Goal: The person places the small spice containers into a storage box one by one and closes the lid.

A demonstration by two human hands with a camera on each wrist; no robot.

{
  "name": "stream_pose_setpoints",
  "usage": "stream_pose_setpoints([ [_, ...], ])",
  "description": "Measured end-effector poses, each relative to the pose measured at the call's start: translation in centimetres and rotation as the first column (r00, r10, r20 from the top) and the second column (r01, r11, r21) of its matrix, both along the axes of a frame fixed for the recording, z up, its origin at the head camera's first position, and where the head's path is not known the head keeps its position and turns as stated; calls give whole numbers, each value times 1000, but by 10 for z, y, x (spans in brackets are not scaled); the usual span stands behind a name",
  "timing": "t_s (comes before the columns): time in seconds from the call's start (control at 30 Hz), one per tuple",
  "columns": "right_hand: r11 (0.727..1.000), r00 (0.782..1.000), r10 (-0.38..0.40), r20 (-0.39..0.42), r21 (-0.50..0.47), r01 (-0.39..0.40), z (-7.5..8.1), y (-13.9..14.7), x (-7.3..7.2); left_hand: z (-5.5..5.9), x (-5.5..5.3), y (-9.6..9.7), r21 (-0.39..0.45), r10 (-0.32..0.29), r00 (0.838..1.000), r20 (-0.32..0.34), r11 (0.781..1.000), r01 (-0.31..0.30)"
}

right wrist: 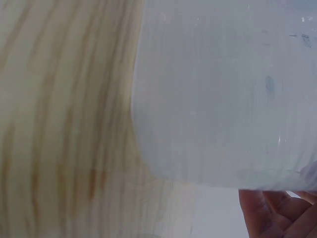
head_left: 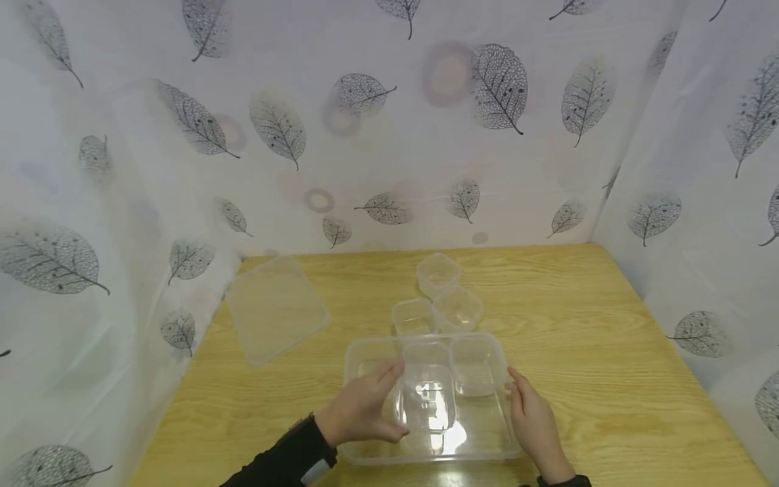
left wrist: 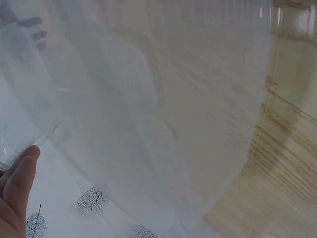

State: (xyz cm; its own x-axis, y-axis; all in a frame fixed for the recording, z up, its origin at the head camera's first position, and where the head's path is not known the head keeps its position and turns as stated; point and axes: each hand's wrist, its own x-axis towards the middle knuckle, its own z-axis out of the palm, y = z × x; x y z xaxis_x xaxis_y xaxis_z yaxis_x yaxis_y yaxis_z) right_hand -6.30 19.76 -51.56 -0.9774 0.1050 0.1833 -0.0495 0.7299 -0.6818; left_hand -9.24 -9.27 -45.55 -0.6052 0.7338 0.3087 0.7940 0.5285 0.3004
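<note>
A large clear plastic container (head_left: pixel 438 460) sits near the front of the table. Inside it, a small clear container (head_left: pixel 426 399) stands on the left and another small container (head_left: pixel 477 365) at the far right corner. My left hand (head_left: pixel 365 402) reaches over the large one's left side and grips the nearer small container, fingers at its far side and thumb at the near side. At the large container's right rim, my right hand (head_left: pixel 535 423) holds on with fingers and thumb. The large container's cloudy wall (right wrist: pixel 223 99) fills much of the right wrist view.
Behind the large container stand three small clear containers: one at the back (head_left: pixel 438 270), one in the middle (head_left: pixel 458 311) and one at left (head_left: pixel 414 316). A flat translucent lid (head_left: pixel 276 311) lies at the table's back left. Leaf-printed curtains (head_left: pixel 389 135) enclose the wooden table (head_left: pixel 608 379).
</note>
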Motion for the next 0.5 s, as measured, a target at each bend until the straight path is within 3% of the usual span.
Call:
stream_pose_setpoints([
  [0.5,1000,1000,0,7,1,0,2,-1,1,-8,18,0,13,-35,999,37,999,35],
])
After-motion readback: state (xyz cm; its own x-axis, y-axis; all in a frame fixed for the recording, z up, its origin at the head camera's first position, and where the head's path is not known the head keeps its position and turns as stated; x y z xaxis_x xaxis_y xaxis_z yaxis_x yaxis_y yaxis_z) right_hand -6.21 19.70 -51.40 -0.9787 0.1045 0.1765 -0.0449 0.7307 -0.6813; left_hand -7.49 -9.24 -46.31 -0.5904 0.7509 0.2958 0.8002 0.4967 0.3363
